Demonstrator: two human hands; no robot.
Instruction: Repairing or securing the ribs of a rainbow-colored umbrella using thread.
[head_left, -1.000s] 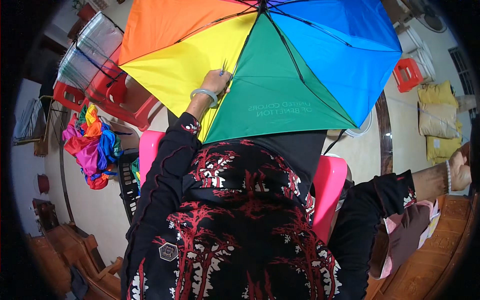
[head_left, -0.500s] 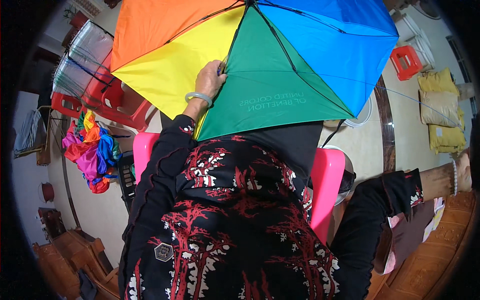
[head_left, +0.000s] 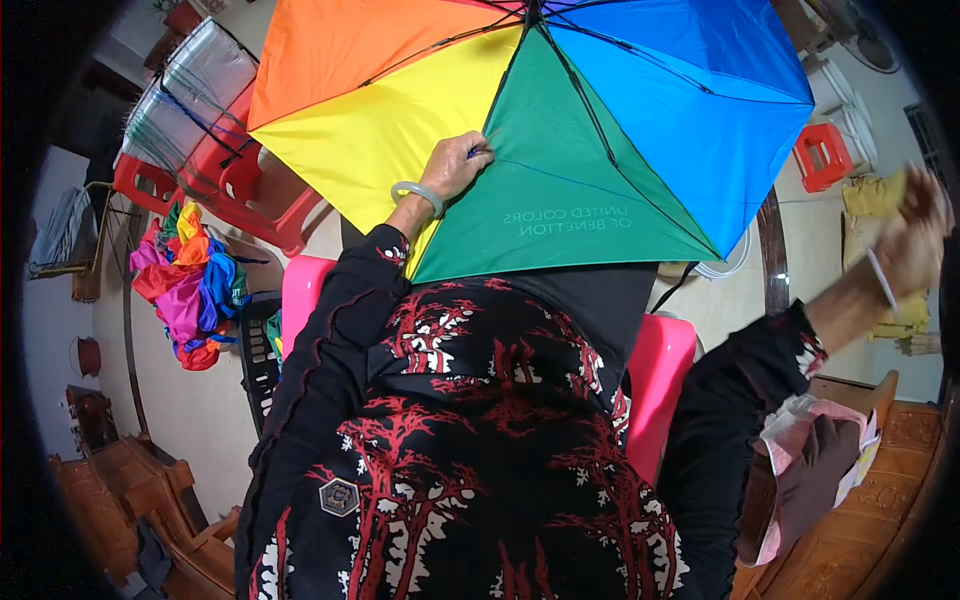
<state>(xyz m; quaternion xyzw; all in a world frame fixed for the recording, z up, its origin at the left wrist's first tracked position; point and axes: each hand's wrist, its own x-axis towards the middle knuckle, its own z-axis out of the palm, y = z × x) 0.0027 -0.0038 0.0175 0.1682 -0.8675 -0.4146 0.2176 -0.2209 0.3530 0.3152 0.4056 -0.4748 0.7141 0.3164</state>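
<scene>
Umbrella (head_left: 555,125) already spread in front of the wearer; 1 blue thread (head_left: 560,175) crosses its green panel (head_left: 562,210), so work looks unfinished. Left hand (head_left: 458,165) curled narrow on a small blue object (head_left: 474,153); right hand (head_left: 915,235) raised far right, blurred, grip cannot be told.

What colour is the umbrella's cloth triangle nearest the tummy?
That triangular cloth umbrella panel is green, clearest in the head view.
</scene>
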